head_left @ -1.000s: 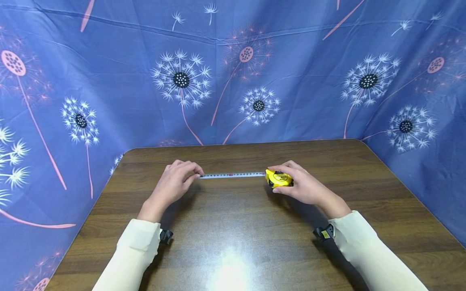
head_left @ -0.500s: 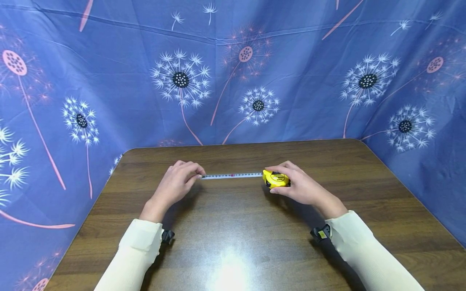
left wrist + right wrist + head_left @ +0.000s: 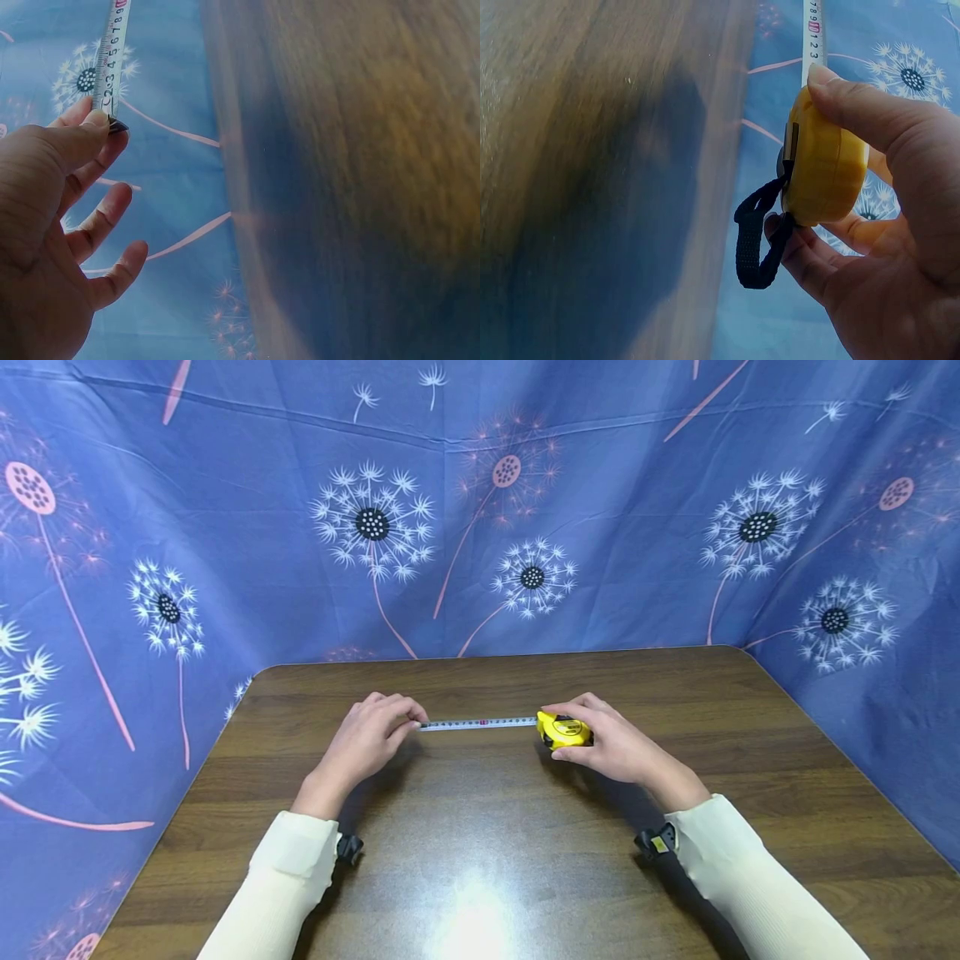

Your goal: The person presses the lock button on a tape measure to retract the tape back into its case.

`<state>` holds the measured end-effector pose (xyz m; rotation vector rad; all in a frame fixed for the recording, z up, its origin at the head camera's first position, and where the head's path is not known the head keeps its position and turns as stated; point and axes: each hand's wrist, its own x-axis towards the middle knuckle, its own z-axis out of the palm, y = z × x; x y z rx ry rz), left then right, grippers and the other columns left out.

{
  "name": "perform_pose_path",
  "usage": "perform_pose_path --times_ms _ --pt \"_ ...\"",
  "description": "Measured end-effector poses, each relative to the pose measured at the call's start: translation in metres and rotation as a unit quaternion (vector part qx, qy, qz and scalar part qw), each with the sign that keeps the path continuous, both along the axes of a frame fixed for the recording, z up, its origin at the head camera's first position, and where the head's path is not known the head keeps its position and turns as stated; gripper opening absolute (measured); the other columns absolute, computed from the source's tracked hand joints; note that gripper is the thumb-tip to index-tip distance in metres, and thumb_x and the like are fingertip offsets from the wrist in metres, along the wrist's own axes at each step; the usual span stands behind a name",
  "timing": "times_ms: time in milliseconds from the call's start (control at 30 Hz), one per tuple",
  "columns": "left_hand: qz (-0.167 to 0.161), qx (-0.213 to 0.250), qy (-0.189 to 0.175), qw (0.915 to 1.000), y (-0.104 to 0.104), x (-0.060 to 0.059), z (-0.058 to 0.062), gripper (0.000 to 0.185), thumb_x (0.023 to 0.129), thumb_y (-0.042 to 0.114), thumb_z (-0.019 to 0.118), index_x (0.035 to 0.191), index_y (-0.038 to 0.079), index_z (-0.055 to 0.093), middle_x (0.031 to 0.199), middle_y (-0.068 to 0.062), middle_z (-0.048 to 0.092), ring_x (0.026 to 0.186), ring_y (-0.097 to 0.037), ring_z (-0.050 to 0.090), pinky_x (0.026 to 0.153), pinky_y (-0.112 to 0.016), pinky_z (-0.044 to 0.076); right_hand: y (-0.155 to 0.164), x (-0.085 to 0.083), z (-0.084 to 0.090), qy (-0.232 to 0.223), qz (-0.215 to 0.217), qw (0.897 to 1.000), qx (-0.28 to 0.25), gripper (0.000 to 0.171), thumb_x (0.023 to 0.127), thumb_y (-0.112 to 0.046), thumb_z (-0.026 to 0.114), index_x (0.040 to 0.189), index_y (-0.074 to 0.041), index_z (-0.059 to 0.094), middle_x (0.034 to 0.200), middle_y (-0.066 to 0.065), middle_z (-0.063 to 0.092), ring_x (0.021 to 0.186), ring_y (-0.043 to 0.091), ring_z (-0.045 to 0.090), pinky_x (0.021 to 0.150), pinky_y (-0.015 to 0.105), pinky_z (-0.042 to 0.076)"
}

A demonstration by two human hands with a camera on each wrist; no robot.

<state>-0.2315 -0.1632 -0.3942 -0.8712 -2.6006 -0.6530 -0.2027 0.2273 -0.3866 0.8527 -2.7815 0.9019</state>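
Note:
A yellow tape measure [image 3: 564, 731] is held above the table by my right hand [image 3: 621, 742], thumb and fingers on opposite sides of its case. Its white blade [image 3: 480, 724] runs out to the left, straight and roughly level. My left hand [image 3: 367, 739] pinches the blade's end between thumb and forefinger; in the left wrist view the dark end hook [image 3: 118, 125] pokes out beside the thumb, and the other fingers are spread loosely. A black wrist strap [image 3: 751, 251] hangs in a loop from the case in the right wrist view.
Beneath both hands lies a brown wood-grain table [image 3: 465, 810] with a bright glare patch near its front. A blue cloth [image 3: 637, 552] with a dandelion print hangs behind and beside it. Both wrists carry small black devices [image 3: 655, 841].
Both hands have moved a little closer together, the right one leftward and the left one rightward. The exposed length of blade has become shorter.

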Motion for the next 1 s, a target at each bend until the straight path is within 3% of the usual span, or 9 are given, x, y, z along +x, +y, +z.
perform_pose_path --times_ms 1000 --pt "-0.011 -0.001 0.004 0.9999 0.012 0.002 0.001 0.013 0.098 0.017 0.072 0.105 0.027 0.072 0.106 0.015 0.071 0.098 -0.016 0.06 0.086 -0.047 0.044 -0.013 0.0 0.003 -0.013 0.004 1.0 -0.002 0.064 0.088 -0.026 0.086 0.145 -0.021 0.059 0.122 0.008 0.055 0.104 0.022 0.053 0.083 0.041 0.05"
